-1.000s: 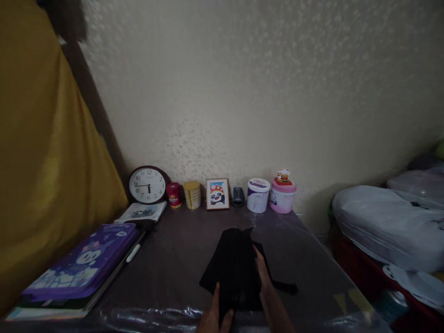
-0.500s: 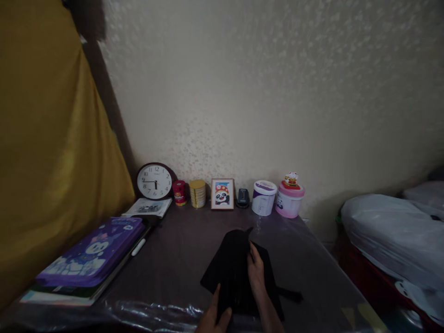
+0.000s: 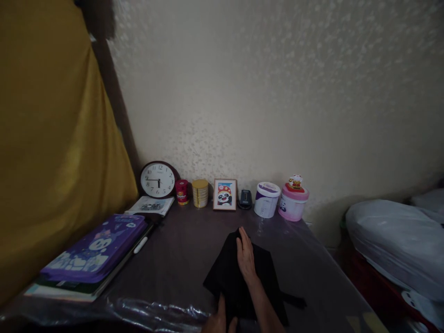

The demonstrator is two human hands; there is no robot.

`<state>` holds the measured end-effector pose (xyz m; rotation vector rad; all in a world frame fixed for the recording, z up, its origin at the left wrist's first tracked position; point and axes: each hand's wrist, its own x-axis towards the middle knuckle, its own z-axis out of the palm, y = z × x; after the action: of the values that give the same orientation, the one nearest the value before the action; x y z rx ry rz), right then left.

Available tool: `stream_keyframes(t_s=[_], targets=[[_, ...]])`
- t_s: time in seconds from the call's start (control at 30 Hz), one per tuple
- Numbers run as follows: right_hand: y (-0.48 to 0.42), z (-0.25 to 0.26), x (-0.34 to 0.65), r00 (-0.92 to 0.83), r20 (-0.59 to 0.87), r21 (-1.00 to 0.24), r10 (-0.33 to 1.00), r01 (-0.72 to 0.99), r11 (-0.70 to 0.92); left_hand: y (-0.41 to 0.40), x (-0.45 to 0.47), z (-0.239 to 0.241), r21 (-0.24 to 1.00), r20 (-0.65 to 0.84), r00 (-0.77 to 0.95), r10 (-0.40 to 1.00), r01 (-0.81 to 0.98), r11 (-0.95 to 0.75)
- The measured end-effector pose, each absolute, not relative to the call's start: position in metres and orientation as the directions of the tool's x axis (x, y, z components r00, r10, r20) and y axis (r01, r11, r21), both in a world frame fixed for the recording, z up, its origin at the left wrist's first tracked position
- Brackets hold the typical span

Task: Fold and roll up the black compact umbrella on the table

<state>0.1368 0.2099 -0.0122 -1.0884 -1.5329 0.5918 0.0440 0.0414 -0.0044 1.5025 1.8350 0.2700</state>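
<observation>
A black graduation cap [image 3: 224,268] lies on the table, its flat board spread out and a dark tassel [image 3: 294,299] trailing to the right. My right hand [image 3: 245,256] rests flat on the upper part of the cap, fingers stretched out and close together, the tips at its far edge. At the cap's near left edge is my left hand [image 3: 218,320]. Its index finger points forward along the black fabric and the thumb stands apart from it; the other fingers are hidden. Dark folds of the cap are hard to make out.
Along the wall stand a clock [image 3: 158,180], a red can [image 3: 181,192], a yellow tin [image 3: 200,193], a framed panda picture [image 3: 225,195], a small black device [image 3: 245,199] and two tubs [image 3: 266,201]. A purple case [image 3: 95,249] lies on books at left, beside a white pen [image 3: 140,245].
My right hand has moved up and left, from the cap's right side onto its top, and flattened. My left hand has shifted slightly down and right. The view has moved a little.
</observation>
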Motion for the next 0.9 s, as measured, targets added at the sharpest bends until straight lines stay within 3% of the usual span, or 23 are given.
stream_keyframes(t_s=[0.3,0.57,0.9], targets=[[0.242,-0.008,0.15,0.07,0.481,-0.855,0.874,0.257,0.45,0.042,0.049,0.001,0.546,-0.45,-0.109,0.886,0.752,0.37],[0.264,0.012,0.157,-0.021,0.48,-0.846,0.877,0.253,0.469,0.039,0.049,0.006,0.504,-0.446,-0.045,0.894,0.813,0.293],[0.272,0.003,0.137,-0.161,0.398,-0.738,0.903,0.529,0.419,0.04,0.05,0.002,0.525,-0.415,0.026,0.909,0.823,0.217]])
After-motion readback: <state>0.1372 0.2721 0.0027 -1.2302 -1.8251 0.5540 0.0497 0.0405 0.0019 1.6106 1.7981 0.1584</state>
